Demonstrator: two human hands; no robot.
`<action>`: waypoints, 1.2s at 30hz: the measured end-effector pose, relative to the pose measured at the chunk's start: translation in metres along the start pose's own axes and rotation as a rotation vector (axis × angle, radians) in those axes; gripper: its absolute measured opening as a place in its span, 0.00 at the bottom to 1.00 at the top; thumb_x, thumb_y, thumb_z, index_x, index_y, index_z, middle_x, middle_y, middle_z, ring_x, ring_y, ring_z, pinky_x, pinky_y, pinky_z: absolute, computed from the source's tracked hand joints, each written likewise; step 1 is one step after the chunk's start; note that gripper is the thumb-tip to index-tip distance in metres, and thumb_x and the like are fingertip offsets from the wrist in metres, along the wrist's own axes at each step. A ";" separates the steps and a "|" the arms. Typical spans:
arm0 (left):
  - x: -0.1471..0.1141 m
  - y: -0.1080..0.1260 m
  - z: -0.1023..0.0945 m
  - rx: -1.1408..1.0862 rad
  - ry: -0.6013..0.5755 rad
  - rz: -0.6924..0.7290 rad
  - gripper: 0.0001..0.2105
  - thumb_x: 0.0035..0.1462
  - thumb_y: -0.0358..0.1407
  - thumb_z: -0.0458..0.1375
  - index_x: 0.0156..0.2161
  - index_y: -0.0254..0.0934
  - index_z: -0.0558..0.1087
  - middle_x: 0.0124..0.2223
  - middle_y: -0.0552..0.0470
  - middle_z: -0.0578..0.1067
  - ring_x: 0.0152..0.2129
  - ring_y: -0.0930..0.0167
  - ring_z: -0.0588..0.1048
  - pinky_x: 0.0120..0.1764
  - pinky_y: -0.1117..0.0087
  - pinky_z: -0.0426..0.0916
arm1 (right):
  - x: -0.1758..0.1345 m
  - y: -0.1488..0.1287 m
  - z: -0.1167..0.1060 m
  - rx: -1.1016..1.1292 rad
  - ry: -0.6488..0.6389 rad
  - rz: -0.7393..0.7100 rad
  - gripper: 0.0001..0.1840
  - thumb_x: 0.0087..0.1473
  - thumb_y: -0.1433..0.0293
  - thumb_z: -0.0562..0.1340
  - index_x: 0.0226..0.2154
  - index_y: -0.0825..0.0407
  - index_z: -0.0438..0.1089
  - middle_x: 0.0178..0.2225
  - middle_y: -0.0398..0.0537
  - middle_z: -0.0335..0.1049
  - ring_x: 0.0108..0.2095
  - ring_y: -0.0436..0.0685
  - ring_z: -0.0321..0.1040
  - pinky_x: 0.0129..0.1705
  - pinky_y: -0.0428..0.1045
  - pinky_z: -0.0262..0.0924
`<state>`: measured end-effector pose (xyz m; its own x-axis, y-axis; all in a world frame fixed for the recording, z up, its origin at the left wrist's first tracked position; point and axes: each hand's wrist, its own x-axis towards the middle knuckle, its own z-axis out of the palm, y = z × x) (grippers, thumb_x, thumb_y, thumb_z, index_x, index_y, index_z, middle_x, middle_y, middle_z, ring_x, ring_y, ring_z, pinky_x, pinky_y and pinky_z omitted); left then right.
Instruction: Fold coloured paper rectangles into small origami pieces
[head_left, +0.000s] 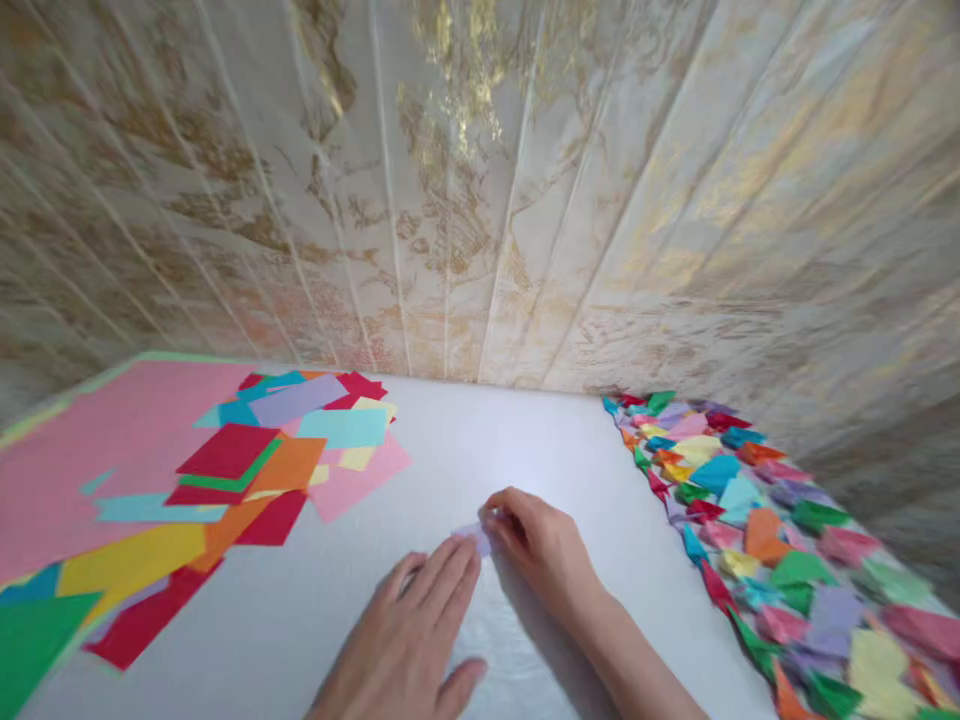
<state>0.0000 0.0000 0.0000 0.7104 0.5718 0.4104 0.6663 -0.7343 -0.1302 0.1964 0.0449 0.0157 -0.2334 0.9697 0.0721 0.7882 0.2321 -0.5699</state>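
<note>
Right at the grip, the right hand (544, 545) has thumb and fingertips closed together on the right-hand edge of a small lavender paper (482, 541), looking like a narrow pinch. The left hand (420, 620) lies flat, no pinch there, fingers straight and their tips resting on the paper's left side. So here's the relation that counts: the paper sits directly between the two sets of fingertips, touching both, neither hand clearly nearer. Its long axis? Can't call it, with fingers covering so much of the sheet.

Underneath, a smooth white tabletop (495, 430), bright and bare just beyond the grip. Out to the left, well apart, flat coloured sheets overlap: a red sheet (229, 450), an orange sheet (292, 465), a big pink sheet (135, 420) farther off, a green sheet (45, 645) down at the near corner. Over to the right, rows of folded paper pieces (716, 473) crowd the table's edge. And beyond it all, a pleated patterned curtain (450, 200) rises behind the table.
</note>
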 end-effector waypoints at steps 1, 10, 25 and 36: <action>-0.001 -0.001 -0.001 -0.001 -0.001 0.002 0.27 0.55 0.39 0.59 0.59 0.29 0.68 0.61 0.42 0.70 0.56 0.63 0.70 0.53 0.62 0.56 | 0.001 0.000 0.000 -0.002 0.001 0.005 0.07 0.60 0.75 0.60 0.40 0.52 0.73 0.34 0.46 0.76 0.34 0.54 0.71 0.37 0.46 0.58; -0.005 -0.003 -0.002 -0.002 -0.012 0.009 0.28 0.58 0.44 0.58 0.60 0.29 0.67 0.62 0.42 0.69 0.57 0.63 0.69 0.54 0.62 0.56 | 0.004 -0.003 0.002 -0.051 0.005 0.011 0.08 0.58 0.77 0.60 0.37 0.51 0.72 0.32 0.44 0.75 0.31 0.53 0.69 0.33 0.45 0.55; 0.000 -0.007 -0.007 -0.053 -0.089 0.021 0.30 0.58 0.49 0.59 0.59 0.29 0.69 0.61 0.40 0.71 0.56 0.61 0.71 0.52 0.60 0.59 | -0.009 -0.014 0.003 -0.061 0.042 -0.041 0.10 0.51 0.75 0.64 0.39 0.53 0.69 0.36 0.48 0.71 0.38 0.59 0.67 0.42 0.52 0.58; -0.004 -0.007 -0.010 -0.015 -0.001 -0.035 0.26 0.53 0.48 0.63 0.53 0.33 0.73 0.57 0.39 0.75 0.53 0.57 0.71 0.52 0.57 0.58 | -0.010 0.001 -0.002 0.159 -0.023 -0.070 0.25 0.48 0.81 0.56 0.50 0.53 0.64 0.41 0.51 0.70 0.40 0.57 0.66 0.44 0.52 0.60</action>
<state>-0.0095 -0.0011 0.0081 0.6873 0.5974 0.4133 0.6868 -0.7197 -0.1019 0.2005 0.0356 0.0165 -0.2991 0.9491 0.0985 0.6699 0.2823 -0.6867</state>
